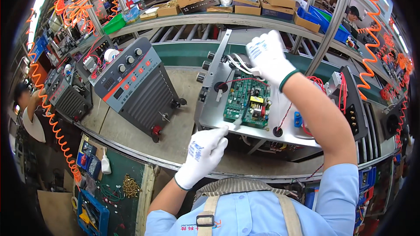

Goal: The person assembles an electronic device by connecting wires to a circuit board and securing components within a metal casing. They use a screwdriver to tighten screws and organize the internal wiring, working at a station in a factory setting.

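1. Right hand (264, 56): fingers curled by white cables (238, 64); whether pinching, I cannot tell.
2. Left hand (203, 152): fingers bunched at the tray's (216, 112) near edge (pinch unclear too).
3. Board (245, 98): in the tray, seven o'clock from right hand.
4. Machine (141, 85): nine o'clock from board.

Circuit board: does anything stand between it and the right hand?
Yes, as this view shows it: white cables beside the right hand, and a red wire along the far edge of the circuit board. How high the hand is above them, I can't tell.
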Tool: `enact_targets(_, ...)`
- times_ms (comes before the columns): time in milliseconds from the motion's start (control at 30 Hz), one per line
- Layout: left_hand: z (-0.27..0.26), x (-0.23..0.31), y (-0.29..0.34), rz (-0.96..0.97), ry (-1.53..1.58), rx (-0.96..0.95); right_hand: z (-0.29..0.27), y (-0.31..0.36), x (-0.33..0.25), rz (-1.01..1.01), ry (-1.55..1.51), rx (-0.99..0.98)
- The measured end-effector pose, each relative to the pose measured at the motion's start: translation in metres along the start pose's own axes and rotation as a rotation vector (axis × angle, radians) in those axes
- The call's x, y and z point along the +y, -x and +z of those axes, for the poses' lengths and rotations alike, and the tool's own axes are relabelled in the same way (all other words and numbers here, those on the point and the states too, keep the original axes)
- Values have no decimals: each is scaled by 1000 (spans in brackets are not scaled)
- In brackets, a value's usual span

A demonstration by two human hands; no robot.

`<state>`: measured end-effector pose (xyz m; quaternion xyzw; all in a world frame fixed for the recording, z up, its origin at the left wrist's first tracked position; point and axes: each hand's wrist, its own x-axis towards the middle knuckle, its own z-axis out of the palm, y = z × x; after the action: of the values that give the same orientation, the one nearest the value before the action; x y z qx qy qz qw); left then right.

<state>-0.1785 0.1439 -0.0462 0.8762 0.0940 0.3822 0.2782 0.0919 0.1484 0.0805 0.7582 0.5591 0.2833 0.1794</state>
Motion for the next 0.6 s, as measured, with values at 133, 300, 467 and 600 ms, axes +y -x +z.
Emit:
enact_targets(133, -19, 32, -44, 154, -147, 18, 21, -2, 65, 190, -140, 151)
enact_targets(300, -21, 53, -116, 365, -652, -384, 5, 22, 84, -257, -758, -387)
enact_targets(467, -4, 55, -193, 445, -1342, -1114, 43, 38, 34, -273, -561, -20)
enact_targets(600, -2, -1, -238, 578, -1273, -763, 36, 30, 31, -165, -589, -90)
